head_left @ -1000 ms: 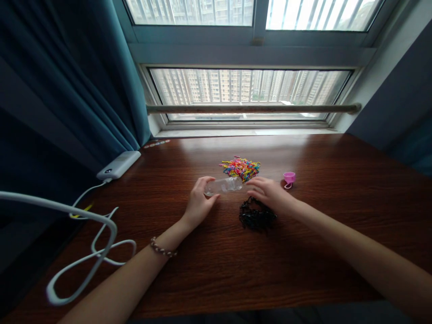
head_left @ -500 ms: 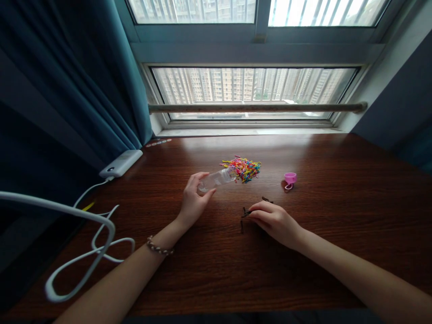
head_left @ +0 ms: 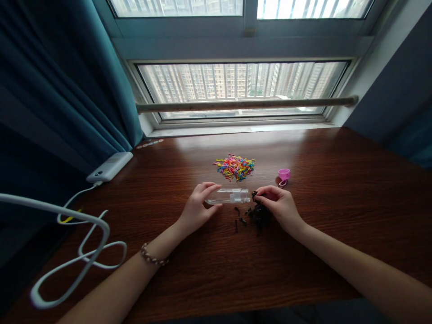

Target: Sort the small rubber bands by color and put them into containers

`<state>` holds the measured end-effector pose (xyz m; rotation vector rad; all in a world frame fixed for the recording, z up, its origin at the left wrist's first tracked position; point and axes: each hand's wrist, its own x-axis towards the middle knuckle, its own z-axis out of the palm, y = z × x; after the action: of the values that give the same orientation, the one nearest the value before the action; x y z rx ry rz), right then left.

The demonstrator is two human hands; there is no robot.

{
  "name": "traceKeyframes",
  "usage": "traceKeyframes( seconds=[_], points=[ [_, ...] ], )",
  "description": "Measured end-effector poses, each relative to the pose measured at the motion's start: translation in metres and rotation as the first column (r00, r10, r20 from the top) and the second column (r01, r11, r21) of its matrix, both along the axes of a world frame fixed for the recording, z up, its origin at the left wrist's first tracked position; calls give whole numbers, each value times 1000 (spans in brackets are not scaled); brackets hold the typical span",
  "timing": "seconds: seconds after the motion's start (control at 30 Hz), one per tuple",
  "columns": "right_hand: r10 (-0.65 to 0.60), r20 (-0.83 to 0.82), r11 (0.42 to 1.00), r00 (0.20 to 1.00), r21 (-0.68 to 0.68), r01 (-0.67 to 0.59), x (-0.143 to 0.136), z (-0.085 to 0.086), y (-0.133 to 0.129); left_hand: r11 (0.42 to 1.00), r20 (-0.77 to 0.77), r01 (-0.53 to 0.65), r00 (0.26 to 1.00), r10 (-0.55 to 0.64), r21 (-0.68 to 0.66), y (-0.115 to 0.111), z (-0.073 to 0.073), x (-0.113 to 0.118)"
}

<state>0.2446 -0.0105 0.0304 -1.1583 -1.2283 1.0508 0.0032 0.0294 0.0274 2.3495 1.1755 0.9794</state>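
My left hand [head_left: 199,208] grips a clear bottle [head_left: 226,196] by its base. The bottle lies sideways, its mouth pointing right. Just off that mouth, my right hand [head_left: 279,206] pinches a few small black rubber bands [head_left: 254,194] between thumb and fingertips. Beneath the right fingers sits a pile of black rubber bands [head_left: 261,217], with several loose ones [head_left: 240,217] to its left. Behind the bottle lies a heap of bright multicoloured rubber bands [head_left: 236,167]. A pink cap with a loop [head_left: 284,174] stands beyond my right hand.
A white power adapter box [head_left: 110,166] lies at the left edge by the blue curtain [head_left: 111,99]. Its thick white cable [head_left: 84,265] loops over the left side of the brown wooden table [head_left: 216,270]. A metal bar [head_left: 246,105] crosses the window behind.
The bottle has swung from beside the coloured heap toward me and lies level. My right hand has risen to its mouth with black bands, uncovering the black pile. The view has shifted slightly.
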Motion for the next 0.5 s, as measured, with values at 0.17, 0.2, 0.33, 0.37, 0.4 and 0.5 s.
traceKeyframes(
  seconds=[0.17,0.2,0.33,0.37,0.4,0.5],
  points=[
    [-41,44,996,998,84,37,-7,3,-5,999,-27,33,999,-33,-2,-5,1,4],
    [-54,53,993,997,110,48,-8,3,-5,999,-29,34,999,-34,0,-6,2,5],
    [-101,164,969,981,238,60,-7,5,-6,999,-30,35,999,-35,-2,-6,2,5],
    [-113,195,964,974,261,60,-6,5,-7,999,-29,35,999,-35,-3,-6,1,4],
    [-120,219,960,968,273,58,-5,6,-7,999,-28,33,999,-33,-4,-5,1,4],
    [-83,258,968,963,249,16,-5,7,-9,1000,-25,15,1000,-15,-5,-4,1,3]
  ],
)
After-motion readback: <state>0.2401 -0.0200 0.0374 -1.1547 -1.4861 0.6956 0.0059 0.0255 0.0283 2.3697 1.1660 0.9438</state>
